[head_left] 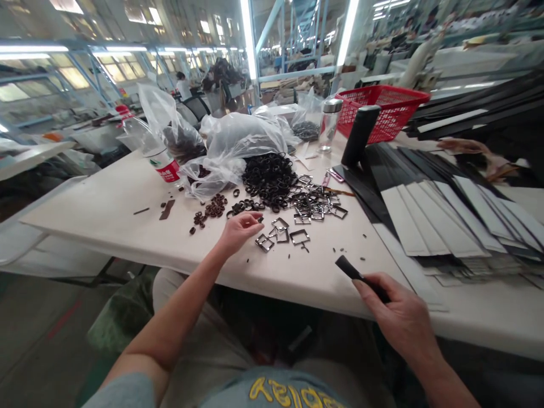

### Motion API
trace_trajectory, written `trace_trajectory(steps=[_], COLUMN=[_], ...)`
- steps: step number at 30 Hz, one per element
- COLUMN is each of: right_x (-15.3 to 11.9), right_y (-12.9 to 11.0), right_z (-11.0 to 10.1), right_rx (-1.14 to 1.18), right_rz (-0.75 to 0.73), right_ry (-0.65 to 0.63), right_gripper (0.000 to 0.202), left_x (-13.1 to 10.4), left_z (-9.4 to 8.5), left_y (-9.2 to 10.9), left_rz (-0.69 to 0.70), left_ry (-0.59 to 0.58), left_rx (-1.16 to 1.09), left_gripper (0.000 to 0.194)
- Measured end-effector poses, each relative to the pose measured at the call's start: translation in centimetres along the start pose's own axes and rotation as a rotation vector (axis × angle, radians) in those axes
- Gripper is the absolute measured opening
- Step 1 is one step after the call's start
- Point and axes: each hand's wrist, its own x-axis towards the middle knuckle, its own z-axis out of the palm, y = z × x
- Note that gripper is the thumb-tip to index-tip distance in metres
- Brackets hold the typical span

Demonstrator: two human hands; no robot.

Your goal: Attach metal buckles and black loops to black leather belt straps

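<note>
My left hand (240, 231) is over the table beside the metal buckles, thumb and fingers pinched around a small dark piece I cannot make out. Just right of it lie several loose square buckles (300, 237), with a larger buckle pile (317, 203) behind. A heap of black loops (272, 175) rises beyond the hand, and small brown loops (216, 205) are scattered to its left. Near the front edge, my right hand (397, 311) grips a black strap (351, 268), whose flat end points up and left. The rest of the strap is hidden by the fingers.
Plastic bags (246, 133) and a red-labelled bottle (167, 165) stand behind the loops. A glass bottle (330, 126), a black cylinder (361, 136) and a red basket (385, 107) are at the back. Stacked black and white strips (429, 218) cover the right side.
</note>
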Motion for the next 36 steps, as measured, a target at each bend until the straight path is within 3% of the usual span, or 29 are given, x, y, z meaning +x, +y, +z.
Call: trace_trajectory(steps=[2,5,12,16,22,26,36], right_x=[-0.1,-0.4,-0.7,-0.5,-0.2,-0.5,-1.2], right_y=[-0.7,-2.3,-5.6,-5.9,-5.2,-5.3,-5.0], right_z=[0.0,0.2,1.3,1.9,1.9,1.8,1.9], right_rx=[0.03,0.069,-0.034,-0.181,-0.262,-0.244,-0.177], right_rz=[-0.017,-0.084,-0.301,-0.381,-0.403,-0.405,-0.423], right_ry=[-0.005,0.011,0.2,0.24,0.283,0.247,0.166], right_gripper=[0.028,0.022,0.012,0.014,0.014,0.013,0.011], left_x=[-1.2,-3.2,-6.3,-7.1,-7.7,-7.7,-7.2], left_z=[1.4,3.9,8.4,9.4,9.1,9.1,9.3], left_y=[1.2,2.8,5.2,5.9,6.1,6.0,6.0], left_rz=[-0.129,-0.323,-0.573,-0.578,-0.497,-0.461,-0.458], left_ry=[-0.045,-0.089,-0.099,-0.138,-0.199,-0.217,-0.232], left_rx=[-0.388,-0.713,-0.988,-1.039,-0.948,-0.884,-0.878], left_gripper=[0.026,0.036,0.055,0.054,0.041,0.035,0.04])
